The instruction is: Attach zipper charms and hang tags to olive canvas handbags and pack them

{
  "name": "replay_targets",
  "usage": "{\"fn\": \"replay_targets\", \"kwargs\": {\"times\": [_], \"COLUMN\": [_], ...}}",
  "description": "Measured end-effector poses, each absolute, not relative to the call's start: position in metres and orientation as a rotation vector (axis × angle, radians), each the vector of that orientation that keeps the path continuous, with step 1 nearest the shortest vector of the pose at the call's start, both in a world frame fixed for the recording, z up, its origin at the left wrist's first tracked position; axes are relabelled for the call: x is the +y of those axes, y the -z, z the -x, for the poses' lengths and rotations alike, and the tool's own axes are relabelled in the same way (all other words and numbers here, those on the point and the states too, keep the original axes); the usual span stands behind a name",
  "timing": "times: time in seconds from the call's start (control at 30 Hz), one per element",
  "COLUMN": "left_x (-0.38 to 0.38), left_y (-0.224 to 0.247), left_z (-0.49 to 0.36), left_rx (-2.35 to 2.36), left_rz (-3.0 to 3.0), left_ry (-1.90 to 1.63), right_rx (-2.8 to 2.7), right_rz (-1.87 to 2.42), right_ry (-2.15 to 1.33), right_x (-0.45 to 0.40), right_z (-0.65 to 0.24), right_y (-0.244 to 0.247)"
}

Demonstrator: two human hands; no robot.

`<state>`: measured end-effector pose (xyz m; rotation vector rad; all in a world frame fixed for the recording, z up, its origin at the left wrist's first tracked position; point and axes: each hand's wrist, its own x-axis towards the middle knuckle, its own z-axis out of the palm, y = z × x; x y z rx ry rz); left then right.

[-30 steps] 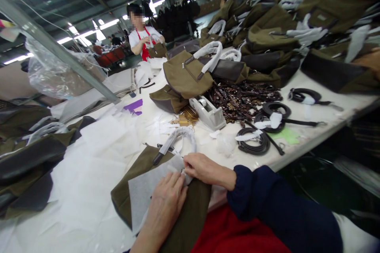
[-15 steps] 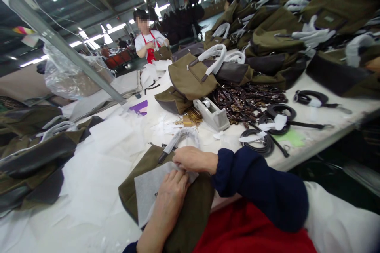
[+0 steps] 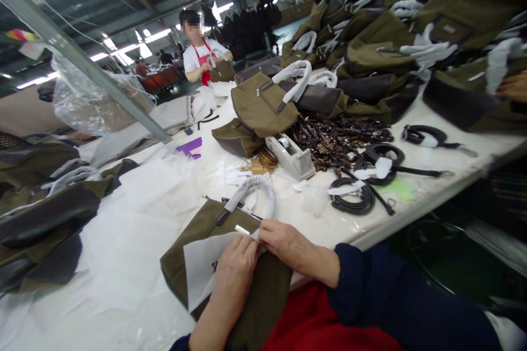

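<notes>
Our left hand (image 3: 233, 268) lies low at the centre, its fingers together and pressed down on a white sheet (image 3: 197, 263), though we cannot tell whether its fingertips grip anything; our right hand (image 3: 286, 241), coming in from about three o'clock, has thumb and fingers closed on the sheet's upper edge, right against the left fingertips. Under both, the olive bag (image 3: 265, 290) rests on the near edge of the table (image 3: 329, 224), its wrapped handle (image 3: 269, 197) pointing to about one o'clock, and a small dark fitting (image 3: 214, 266) shows at the sheet's left part. We judge the step in hand to be fixing this sheet over the bag's front, and we think the next move calls for a steady left palm while the right fingers work the edge without tearing it. At nine o'clock from the bag spread loose white papers (image 3: 132, 241); at two o'clock lie coiled black straps (image 3: 362, 205), and at one o'clock a tape dispenser (image 3: 294, 161). Past these, a second bag (image 3: 249, 101) leans near twelve, a great heap of bags (image 3: 379, 60) fills half past one, and a co-worker (image 3: 195, 60) in a red apron handles another bag toward half past eleven.
</notes>
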<state>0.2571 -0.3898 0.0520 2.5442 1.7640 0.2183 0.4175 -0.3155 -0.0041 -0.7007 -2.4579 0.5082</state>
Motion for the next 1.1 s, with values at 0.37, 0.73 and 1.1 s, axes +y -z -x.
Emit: {"fn": "replay_targets", "kwargs": {"times": [0.37, 0.73, 1.1], "left_x": [-0.387, -0.392, -0.394], "left_y": [-0.054, -0.045, -0.039], "left_z": [-0.264, -0.262, -0.256], "left_rx": [1.912, 1.853, 1.827], "left_rz": [-2.515, -2.436, -2.567], "left_ry": [-0.344, -0.565, -0.619], "right_rx": [-2.447, -2.246, -2.355], "right_rz": [0.592, 0.626, 0.707], "right_ry": [-0.477, -0.267, -0.265], "right_x": [-0.316, -0.363, -0.357], "right_z": [-0.421, -0.444, -0.44], "right_y": [-0.001, -0.006, 0.006]}}
